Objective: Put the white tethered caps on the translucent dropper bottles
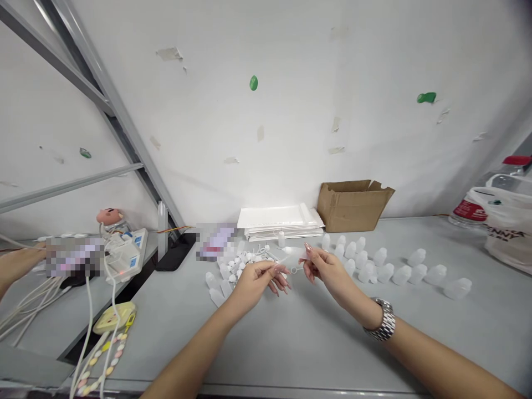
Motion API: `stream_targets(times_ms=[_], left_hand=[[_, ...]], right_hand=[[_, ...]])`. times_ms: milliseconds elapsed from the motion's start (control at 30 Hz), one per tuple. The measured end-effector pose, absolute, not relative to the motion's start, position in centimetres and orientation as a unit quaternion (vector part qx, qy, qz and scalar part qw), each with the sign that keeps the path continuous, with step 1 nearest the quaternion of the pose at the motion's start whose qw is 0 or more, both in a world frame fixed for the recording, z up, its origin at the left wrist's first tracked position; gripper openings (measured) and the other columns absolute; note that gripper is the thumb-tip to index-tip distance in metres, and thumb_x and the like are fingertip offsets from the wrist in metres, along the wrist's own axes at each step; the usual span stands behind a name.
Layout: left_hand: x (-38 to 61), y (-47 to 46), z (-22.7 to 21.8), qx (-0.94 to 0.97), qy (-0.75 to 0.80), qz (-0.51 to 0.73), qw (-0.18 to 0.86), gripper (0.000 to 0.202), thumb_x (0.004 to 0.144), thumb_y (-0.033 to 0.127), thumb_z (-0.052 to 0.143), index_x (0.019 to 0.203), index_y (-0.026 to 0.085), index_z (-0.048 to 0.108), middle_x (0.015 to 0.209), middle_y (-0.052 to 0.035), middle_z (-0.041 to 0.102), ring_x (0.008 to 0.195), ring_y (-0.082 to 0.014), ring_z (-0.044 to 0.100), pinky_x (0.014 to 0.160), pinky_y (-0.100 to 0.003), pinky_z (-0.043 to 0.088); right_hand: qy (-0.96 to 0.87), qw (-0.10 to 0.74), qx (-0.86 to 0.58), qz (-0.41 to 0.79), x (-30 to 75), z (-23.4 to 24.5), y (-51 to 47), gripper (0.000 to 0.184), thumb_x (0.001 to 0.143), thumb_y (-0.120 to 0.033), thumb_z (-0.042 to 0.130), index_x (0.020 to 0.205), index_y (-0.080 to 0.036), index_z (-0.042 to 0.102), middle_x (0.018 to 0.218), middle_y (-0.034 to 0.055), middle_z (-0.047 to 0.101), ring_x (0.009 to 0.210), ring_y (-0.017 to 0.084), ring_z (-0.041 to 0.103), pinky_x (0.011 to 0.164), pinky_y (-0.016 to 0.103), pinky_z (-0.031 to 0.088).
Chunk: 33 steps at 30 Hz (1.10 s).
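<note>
My right hand (324, 271), with a metal wristwatch, pinches a translucent plastic bottle (293, 256) by its end, above the grey table (266, 343). My left hand (257, 282) faces it, fingertips drawn together close to a small plastic ring (295, 270). Whether those fingers hold anything, I cannot tell. Behind my left hand lies a heap of small white plastic caps (239, 267), with several loose bottles (216, 291) beside it. Rows of similar translucent bottles (399, 271) stand to the right of my right hand.
A stack of white sheets (278, 220) and an open cardboard box (353, 205) stand against the wall. A white plastic bag (505, 221) sits far right. At left are a power strip (127, 256), cables, and a co-worker's forearm (19, 265).
</note>
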<state>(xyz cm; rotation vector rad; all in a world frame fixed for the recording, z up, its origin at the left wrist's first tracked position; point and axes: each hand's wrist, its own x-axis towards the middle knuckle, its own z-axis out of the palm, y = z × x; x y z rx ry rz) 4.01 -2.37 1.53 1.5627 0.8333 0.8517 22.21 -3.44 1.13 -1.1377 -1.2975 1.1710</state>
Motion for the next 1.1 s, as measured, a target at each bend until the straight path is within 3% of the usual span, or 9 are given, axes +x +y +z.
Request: stream_targets(times_ms=[167, 267, 433, 567, 767, 1100], left_hand=[[4.2, -2.7, 1.8, 0.650, 0.338, 0.372, 0.570, 0.037, 0.083, 0.042, 0.044, 0.088, 0.012, 0.065, 0.066, -0.0065, 0.067, 0.057, -0.0138, 0.063, 0.051, -0.023, 0.047], [4.1, -2.2, 1.6, 0.604, 0.374, 0.426, 0.560, 0.033, 0.079, 0.041, 0.052, 0.089, 0.013, 0.065, 0.074, -0.0074, 0.069, 0.063, -0.0166, 0.065, 0.050, -0.024, 0.050], [3.6, -1.4, 1.6, 0.524, 0.386, 0.513, 0.559, 0.028, 0.069, 0.033, 0.065, 0.090, 0.014, 0.067, 0.092, -0.0078, 0.070, 0.088, -0.0220, 0.065, 0.076, -0.033, 0.054], [3.6, -1.7, 1.9, 0.528, 0.363, 0.525, 0.560, 0.027, 0.067, 0.029, 0.068, 0.091, 0.016, 0.069, 0.097, -0.0067, 0.070, 0.092, -0.0215, 0.064, 0.086, -0.036, 0.050], [3.7, -2.0, 1.8, 0.557, 0.382, 0.475, 0.564, 0.039, 0.068, 0.027, 0.065, 0.107, 0.021, 0.062, 0.094, -0.0031, 0.071, 0.092, -0.0199, 0.063, 0.089, -0.037, 0.048], [3.5, -1.7, 1.3, 0.616, 0.404, 0.446, 0.507, 0.029, 0.073, 0.035, 0.059, 0.099, 0.022, 0.067, 0.100, -0.0030, 0.069, 0.098, -0.0211, 0.060, 0.084, -0.034, 0.051]], right_hand=[[-0.564, 0.522, -0.487, 0.415, 22.4, 0.7, -3.4, 0.043, 0.081, -0.057, 0.040, 0.068, -0.018, 0.049, 0.054, -0.0025, 0.051, 0.046, 0.010, 0.047, 0.050, 0.025, 0.039], [-0.601, 0.525, -0.486, 0.356, 22.3, 1.0, -3.8, 0.037, 0.084, -0.052, 0.039, 0.070, -0.018, 0.049, 0.059, -0.0013, 0.052, 0.052, 0.011, 0.049, 0.055, 0.026, 0.041], [-0.640, 0.515, -0.477, 0.312, 22.0, 1.2, -4.7, 0.030, 0.085, -0.046, 0.042, 0.082, -0.019, 0.052, 0.063, -0.0003, 0.053, 0.058, 0.014, 0.051, 0.055, 0.026, 0.042], [-0.654, 0.522, -0.467, 0.287, 22.0, 1.2, -5.1, 0.025, 0.086, -0.042, 0.043, 0.085, -0.019, 0.053, 0.065, 0.0006, 0.053, 0.060, 0.014, 0.051, 0.057, 0.026, 0.042], [-0.699, 0.504, -0.456, 0.224, 22.2, 1.6, -5.5, 0.020, 0.087, -0.035, 0.045, 0.085, -0.019, 0.055, 0.068, 0.0019, 0.056, 0.062, 0.014, 0.052, 0.060, 0.028, 0.043], [-0.764, 0.462, -0.431, 0.131, 22.1, 1.4, -5.8, 0.016, 0.087, -0.030, 0.043, 0.090, -0.019, 0.055, 0.071, 0.0038, 0.057, 0.064, 0.016, 0.053, 0.061, 0.029, 0.044]])
